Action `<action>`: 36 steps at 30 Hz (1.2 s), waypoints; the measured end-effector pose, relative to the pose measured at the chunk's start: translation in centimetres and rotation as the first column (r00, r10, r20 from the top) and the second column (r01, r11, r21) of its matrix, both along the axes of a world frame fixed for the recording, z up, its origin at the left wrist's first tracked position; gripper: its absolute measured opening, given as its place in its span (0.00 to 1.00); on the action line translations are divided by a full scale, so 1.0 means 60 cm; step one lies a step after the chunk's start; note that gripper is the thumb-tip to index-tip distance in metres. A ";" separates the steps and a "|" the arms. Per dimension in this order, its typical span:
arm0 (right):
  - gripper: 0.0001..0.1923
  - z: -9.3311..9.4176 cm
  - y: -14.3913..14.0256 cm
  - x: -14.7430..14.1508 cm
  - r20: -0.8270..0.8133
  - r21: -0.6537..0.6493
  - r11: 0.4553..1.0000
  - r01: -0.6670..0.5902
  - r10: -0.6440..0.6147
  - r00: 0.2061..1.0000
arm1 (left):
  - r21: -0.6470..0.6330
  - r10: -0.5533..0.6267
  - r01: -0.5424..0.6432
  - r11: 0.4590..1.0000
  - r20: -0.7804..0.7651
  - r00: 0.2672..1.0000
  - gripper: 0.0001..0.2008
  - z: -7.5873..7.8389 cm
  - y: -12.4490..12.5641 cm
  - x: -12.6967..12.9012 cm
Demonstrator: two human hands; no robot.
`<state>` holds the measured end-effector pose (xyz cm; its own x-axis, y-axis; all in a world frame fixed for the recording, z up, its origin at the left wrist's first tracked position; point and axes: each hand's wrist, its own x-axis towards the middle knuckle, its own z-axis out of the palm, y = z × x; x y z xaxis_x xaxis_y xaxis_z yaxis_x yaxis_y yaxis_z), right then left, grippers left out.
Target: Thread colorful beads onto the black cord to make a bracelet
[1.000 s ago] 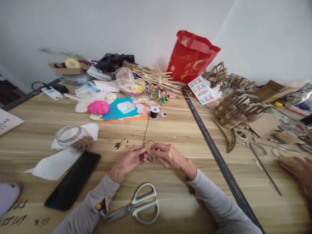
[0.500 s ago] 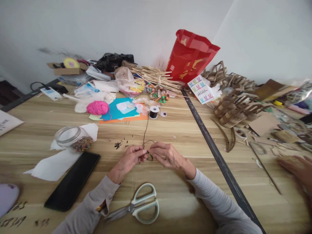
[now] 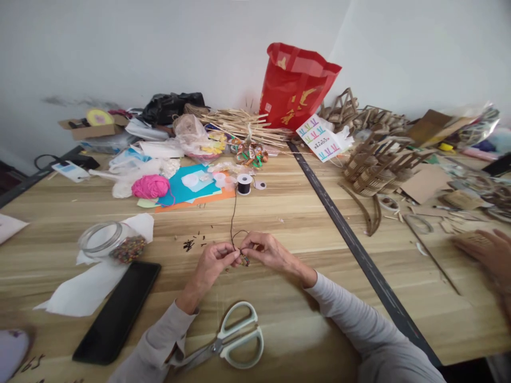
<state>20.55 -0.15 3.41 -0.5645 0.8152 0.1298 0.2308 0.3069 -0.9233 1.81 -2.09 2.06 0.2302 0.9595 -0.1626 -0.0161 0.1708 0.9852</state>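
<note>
From the head camera I see my left hand [image 3: 213, 261] and right hand [image 3: 266, 251] meeting over the middle of a pale wooden table [image 3: 303, 213], fingertips pinched narrow on a thin dark thread [image 3: 232, 213] and a small cluster of beads [image 3: 245, 260] hanging between them. The thread runs away from me to a black spool [image 3: 244, 184] standing upright on the far side. Bare wood lies open to the right of my hands as far as a dark strip [image 3: 339, 223] that crosses the table slantwise; the near table edge shows at lower right. Just near of my wrists lie pale-handled scissors [image 3: 235, 335], blades pointing left. To the left, a flat black phone [image 3: 117, 311] lies partly over white paper [image 3: 75, 290], and beyond it a clear glass jar [image 3: 114, 246] rests on its side with small mixed beads inside. Farther off sit a fuzzy pink yarn ball [image 3: 150, 186], blue and orange sheets, a bundle of straw-coloured sticks [image 3: 243, 123] and a glossy red bag [image 3: 293, 88], upright. At far right another person's hand [image 3: 489, 252] rests beside cardboard scraps.
</note>
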 end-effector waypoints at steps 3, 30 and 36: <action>0.07 -0.002 0.002 0.000 0.003 -0.022 1.000 0.005 -0.005 1.000 | -0.005 0.053 -0.054 0.999 -0.065 0.996 0.07 0.002 -0.002 0.003; 0.12 -0.003 0.007 0.001 -0.059 -0.061 0.997 -0.045 0.042 0.997 | 0.550 0.201 0.040 0.834 -0.371 0.907 0.04 -0.003 -0.014 0.009; 0.18 -0.013 0.013 0.000 -0.168 -0.173 0.980 -0.100 0.070 0.983 | 0.578 0.222 0.026 0.816 -0.354 0.909 0.03 -0.006 -0.015 0.007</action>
